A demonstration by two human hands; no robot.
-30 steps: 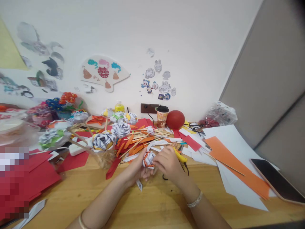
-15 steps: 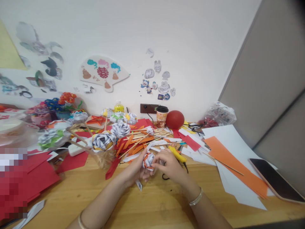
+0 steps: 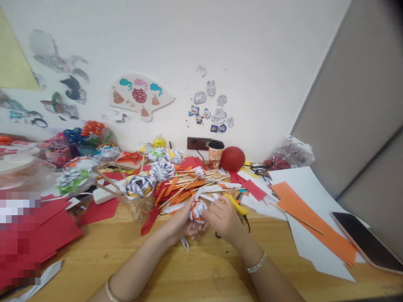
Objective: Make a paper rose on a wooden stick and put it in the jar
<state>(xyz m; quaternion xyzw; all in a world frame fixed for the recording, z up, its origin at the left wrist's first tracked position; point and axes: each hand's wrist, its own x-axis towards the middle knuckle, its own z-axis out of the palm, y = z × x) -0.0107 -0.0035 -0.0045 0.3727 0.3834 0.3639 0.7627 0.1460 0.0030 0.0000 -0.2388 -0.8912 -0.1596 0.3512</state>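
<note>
Between my hands is a paper flower (image 3: 197, 210) of folded white and orange strips, held just above the wooden table. My left hand (image 3: 185, 222) cups it from the left and below, fingers curled under it. My right hand (image 3: 222, 218) presses curled fingers against the flower's right side; its fingertips are partly hidden. Just behind my right hand lies a yellow glue gun (image 3: 237, 205) with a black cord. Loose white and orange paper strips and thin wooden sticks (image 3: 182, 180) are heaped beyond my hands.
Finished paper flowers (image 3: 138, 184) stand in a clear cup (image 3: 138, 209) on the left. Red paper sheets (image 3: 59, 235) lie at far left. A lidded paper cup (image 3: 215, 155) and a red balloon (image 3: 233, 158) stand by the wall. White and orange sheets (image 3: 315, 222) and a phone (image 3: 365, 241) lie right.
My right hand's fingers have closed in and turned against the flower's right side. The left hand keeps its hold. The whole view has shifted slightly.
</note>
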